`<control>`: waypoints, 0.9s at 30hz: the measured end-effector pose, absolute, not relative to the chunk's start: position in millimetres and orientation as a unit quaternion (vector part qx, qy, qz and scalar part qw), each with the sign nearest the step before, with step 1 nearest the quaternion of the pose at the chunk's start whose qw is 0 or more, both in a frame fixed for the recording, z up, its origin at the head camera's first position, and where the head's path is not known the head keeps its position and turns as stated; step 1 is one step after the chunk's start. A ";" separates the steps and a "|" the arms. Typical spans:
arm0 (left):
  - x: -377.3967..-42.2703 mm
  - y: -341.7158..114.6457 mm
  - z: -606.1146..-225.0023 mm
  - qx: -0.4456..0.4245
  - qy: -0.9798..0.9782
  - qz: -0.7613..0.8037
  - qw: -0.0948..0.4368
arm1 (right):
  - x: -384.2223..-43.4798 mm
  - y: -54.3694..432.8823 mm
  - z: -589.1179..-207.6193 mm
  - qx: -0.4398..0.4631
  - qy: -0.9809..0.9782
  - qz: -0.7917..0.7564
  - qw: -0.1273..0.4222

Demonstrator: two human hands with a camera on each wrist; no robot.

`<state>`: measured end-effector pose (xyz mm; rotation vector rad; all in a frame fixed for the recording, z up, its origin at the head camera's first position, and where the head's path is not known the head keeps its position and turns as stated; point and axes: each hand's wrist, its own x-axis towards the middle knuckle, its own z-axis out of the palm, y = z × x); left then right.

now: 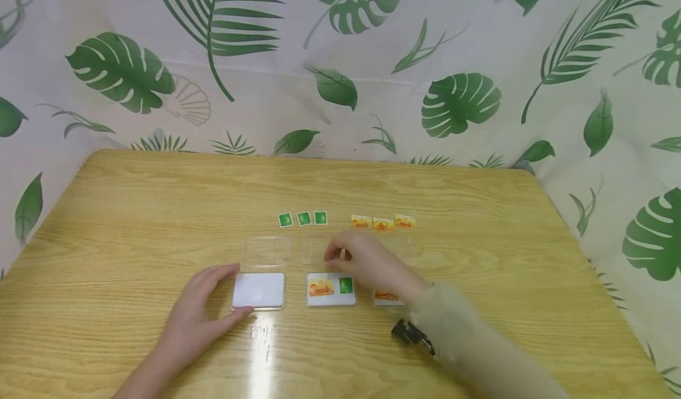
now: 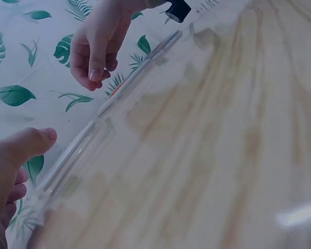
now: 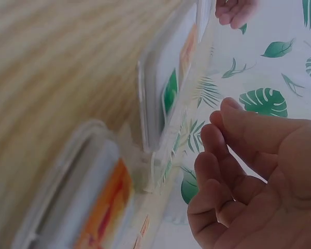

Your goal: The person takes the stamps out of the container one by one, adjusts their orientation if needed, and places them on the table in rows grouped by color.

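Observation:
My left hand [image 1: 199, 310] spreads its thumb and forefinger around the left end of a clear plastic case [image 1: 259, 291] with a plain white top. My right hand [image 1: 364, 257] hovers just behind the middle case [image 1: 315, 301], its fingers loosely curled, thumb tip near the forefinger, with nothing visible between them. An orange sticker [image 1: 321, 287] and a green sticker [image 1: 346, 285] lie side by side on that middle case. Under my right wrist, a third case [image 1: 387, 303] with an orange sticker is partly hidden.
Clear plastic lids [image 1: 268, 251] lie in a row behind the cases, partly covered by my right hand. Farther back are three green stickers [image 1: 304, 218] and three orange stickers [image 1: 383, 224]. A leaf-patterned cloth [image 1: 372, 91] hangs behind the wooden table [image 1: 159, 210].

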<state>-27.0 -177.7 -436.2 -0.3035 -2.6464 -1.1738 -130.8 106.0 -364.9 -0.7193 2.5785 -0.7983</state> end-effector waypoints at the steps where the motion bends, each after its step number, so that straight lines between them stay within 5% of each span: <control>1: -26.8 -176.2 -435.9 -0.105 -0.902 -0.401 0.119 | -128.9 106.5 -365.0 -0.257 0.909 -0.279 0.172; 27: -44.1 -99.7 -428.8 -0.165 -0.894 -0.409 0.078 | -110.5 109.9 -376.3 -0.305 0.905 -0.257 0.146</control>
